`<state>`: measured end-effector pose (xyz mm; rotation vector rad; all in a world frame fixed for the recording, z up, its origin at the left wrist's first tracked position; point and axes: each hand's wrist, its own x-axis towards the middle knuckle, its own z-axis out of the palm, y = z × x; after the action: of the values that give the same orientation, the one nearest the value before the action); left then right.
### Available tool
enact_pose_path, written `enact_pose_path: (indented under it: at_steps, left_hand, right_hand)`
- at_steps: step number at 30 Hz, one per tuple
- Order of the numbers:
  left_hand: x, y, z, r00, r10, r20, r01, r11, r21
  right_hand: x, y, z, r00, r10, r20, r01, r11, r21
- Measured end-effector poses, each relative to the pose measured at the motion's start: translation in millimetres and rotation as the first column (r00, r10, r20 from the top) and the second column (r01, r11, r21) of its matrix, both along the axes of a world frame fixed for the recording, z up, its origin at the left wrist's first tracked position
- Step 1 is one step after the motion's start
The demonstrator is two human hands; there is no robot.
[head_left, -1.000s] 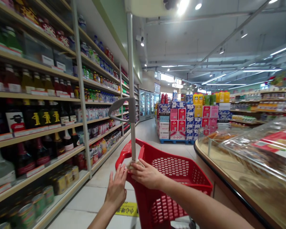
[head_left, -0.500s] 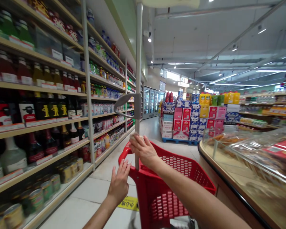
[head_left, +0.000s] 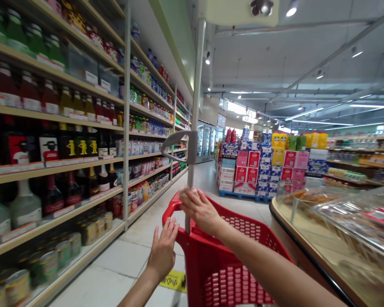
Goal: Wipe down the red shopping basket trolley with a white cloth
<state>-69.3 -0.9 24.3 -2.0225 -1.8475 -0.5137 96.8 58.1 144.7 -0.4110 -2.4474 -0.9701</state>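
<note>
A red plastic shopping trolley (head_left: 196,251) with a perforated basket stands in front of me. From its near edge rises a metal pole (head_left: 198,81) with a grey looped handle (head_left: 192,147). My right hand (head_left: 203,212) reaches across to the lower pole, fingers pressed together over a pale, crumpled cloth (head_left: 186,193) against the metal. My left hand (head_left: 162,250) rests its outstretched fingertips at the trolley's red curved grip (head_left: 169,209), holding nothing. The right palm is hidden from view.
Shelves (head_left: 109,164) of bottles and cans line the left side. A glass-edged food counter (head_left: 284,213) curves along the right. Stacked drink cartons (head_left: 243,168) stand on a blue pallet ahead. A yellow floor sticker (head_left: 175,280) lies below my left hand.
The view has tilted and shifted slightly, so the pole and shelves sit further right and lower. Both hands keep nearly the same places at the pole and grip.
</note>
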Motion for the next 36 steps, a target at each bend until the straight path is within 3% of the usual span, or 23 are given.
enact_pose_path:
  at_steps: [3,8,14,18,20,25,31,36]
  left_hand:
    - [-0.4,0.3,0.4,1.000,-0.003,-0.001,0.003,0.999,-0.034]
    - [3.5,-2.3,5.1,1.000,0.011,-0.002,-0.011,1.000,0.010]
    - [5.2,-3.5,5.7,0.999,0.034,-0.011,-0.034,0.999,-0.014]
    - [3.9,0.7,1.7,0.999,0.041,-0.026,-0.040,0.998,0.042]
    - [3.5,2.3,0.1,0.998,0.047,-0.034,-0.046,0.998,0.050]
    - [4.4,2.4,-0.9,0.996,0.076,-0.043,-0.075,0.997,0.017]
    - [7.2,0.9,2.3,0.997,0.073,-0.034,-0.073,0.997,0.019]
    - [8.6,-0.3,3.2,0.997,0.079,-0.023,-0.080,0.997,-0.011]
  right_hand:
    - [0.7,-2.0,0.4,0.991,0.035,0.128,-0.035,0.999,-0.005]
    - [-3.8,-2.0,27.5,0.972,-0.109,-0.211,0.110,0.994,-0.003]
    - [5.6,-7.4,1.3,0.995,0.036,0.091,-0.035,0.999,-0.011]
    - [-3.8,-6.0,24.6,0.975,-0.098,-0.197,0.093,0.995,-0.035]
    - [-5.1,-6.5,28.5,0.963,-0.116,-0.243,0.109,0.993,-0.042]
    - [2.9,-10.2,7.2,0.991,0.033,0.131,-0.026,0.998,-0.053]
    - [-6.1,-6.1,30.0,0.968,-0.092,-0.233,0.079,0.995,-0.064]
    - [-3.4,-8.4,13.9,0.996,0.036,0.086,-0.027,0.995,-0.097]
